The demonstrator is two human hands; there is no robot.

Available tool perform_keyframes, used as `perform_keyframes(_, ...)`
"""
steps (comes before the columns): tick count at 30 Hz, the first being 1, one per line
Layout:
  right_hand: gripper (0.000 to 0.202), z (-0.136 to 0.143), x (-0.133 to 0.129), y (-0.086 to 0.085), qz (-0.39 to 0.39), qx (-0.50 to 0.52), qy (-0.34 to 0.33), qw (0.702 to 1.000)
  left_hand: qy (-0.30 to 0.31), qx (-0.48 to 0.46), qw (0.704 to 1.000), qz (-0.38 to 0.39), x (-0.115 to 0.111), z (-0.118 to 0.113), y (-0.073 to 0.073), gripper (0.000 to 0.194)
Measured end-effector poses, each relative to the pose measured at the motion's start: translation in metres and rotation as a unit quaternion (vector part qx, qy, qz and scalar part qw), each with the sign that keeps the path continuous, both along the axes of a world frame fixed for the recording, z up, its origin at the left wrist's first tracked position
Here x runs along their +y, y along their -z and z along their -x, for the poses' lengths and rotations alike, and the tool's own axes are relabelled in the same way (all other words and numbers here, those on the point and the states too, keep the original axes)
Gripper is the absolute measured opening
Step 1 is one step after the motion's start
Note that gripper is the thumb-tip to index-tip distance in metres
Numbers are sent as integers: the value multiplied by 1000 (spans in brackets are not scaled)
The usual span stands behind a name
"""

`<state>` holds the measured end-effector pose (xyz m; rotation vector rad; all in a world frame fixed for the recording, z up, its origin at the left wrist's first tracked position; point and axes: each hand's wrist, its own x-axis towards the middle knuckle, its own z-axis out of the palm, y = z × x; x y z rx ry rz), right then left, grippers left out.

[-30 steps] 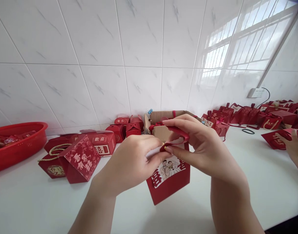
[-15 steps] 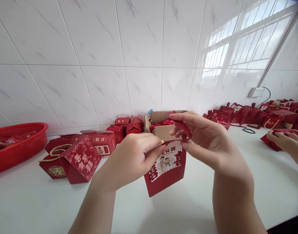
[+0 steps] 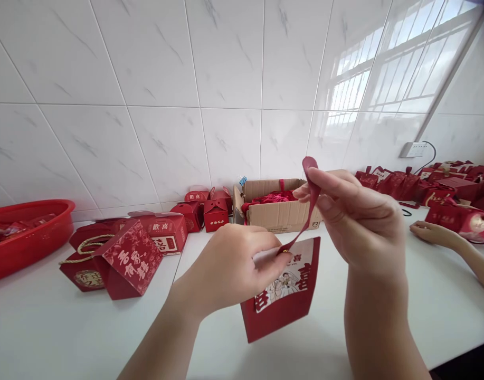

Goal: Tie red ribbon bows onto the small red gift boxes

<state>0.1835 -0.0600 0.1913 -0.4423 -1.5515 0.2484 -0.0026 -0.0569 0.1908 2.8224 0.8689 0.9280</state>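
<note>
A red gift bag (image 3: 279, 319) with a white printed panel of a couple and Chinese characters hangs tilted above the table. My left hand (image 3: 237, 274) pinches its top edge, with a small gold bit showing at the fingertips. From that spot a dark red ribbon (image 3: 312, 195) runs up to the right. My right hand (image 3: 356, 221) holds the ribbon between thumb and fingers, its looped end standing above the fingertips. The bag's upper left part is hidden behind my left hand.
Behind the bag stands an open cardboard box (image 3: 265, 216) of red ribbons. Red gift boxes (image 3: 131, 261) and a red basin (image 3: 31, 248) lie to the left. At right, a co-worker's hand (image 3: 435, 232) rests near a red bag (image 3: 451, 217), before several more red bags (image 3: 400, 184).
My right hand has drawn the ribbon up and right, away from my left hand. The bag has shifted right and slightly down. The co-worker's hands and red bag have moved.
</note>
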Motion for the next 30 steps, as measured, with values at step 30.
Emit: perform_keyframes(30, 26, -1, -23, -7, 145, -104, 48, 983, 21, -12, 957, -290, -7, 4, -4, 23)
